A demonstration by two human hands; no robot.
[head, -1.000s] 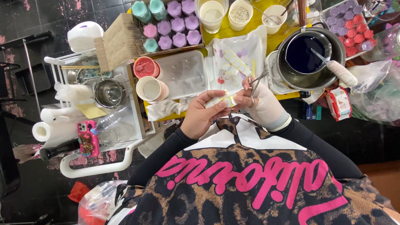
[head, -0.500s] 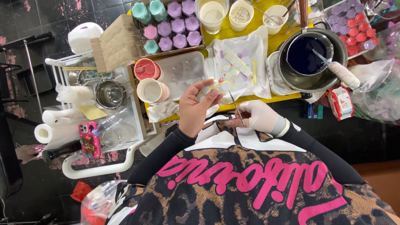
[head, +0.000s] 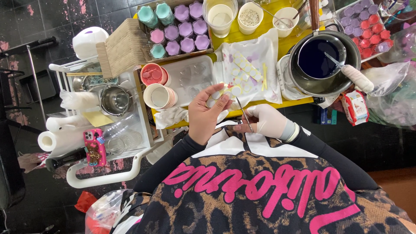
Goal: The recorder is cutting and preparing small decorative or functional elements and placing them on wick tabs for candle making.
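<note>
A small pale round disc (head: 215, 99), apparently a sticker or wax piece, is pinched between the thumb and fingertips of the bare left hand (head: 207, 113), raised just above the near edge of the yellow table (head: 281, 45). The gloved right hand (head: 265, 121) is closed around thin metal scissors (head: 245, 115), whose blades point up toward the disc without touching it. On a white sheet (head: 255, 56) behind the hands, a row of similar small pieces (head: 245, 69) lies already laid out, which suggests part of the work is done; the piece in hand appears unfinished. A clear mould tray (head: 193, 78) beside it looks empty, and a pot of dark blue liquid (head: 318, 58) stands to the right.
</note>
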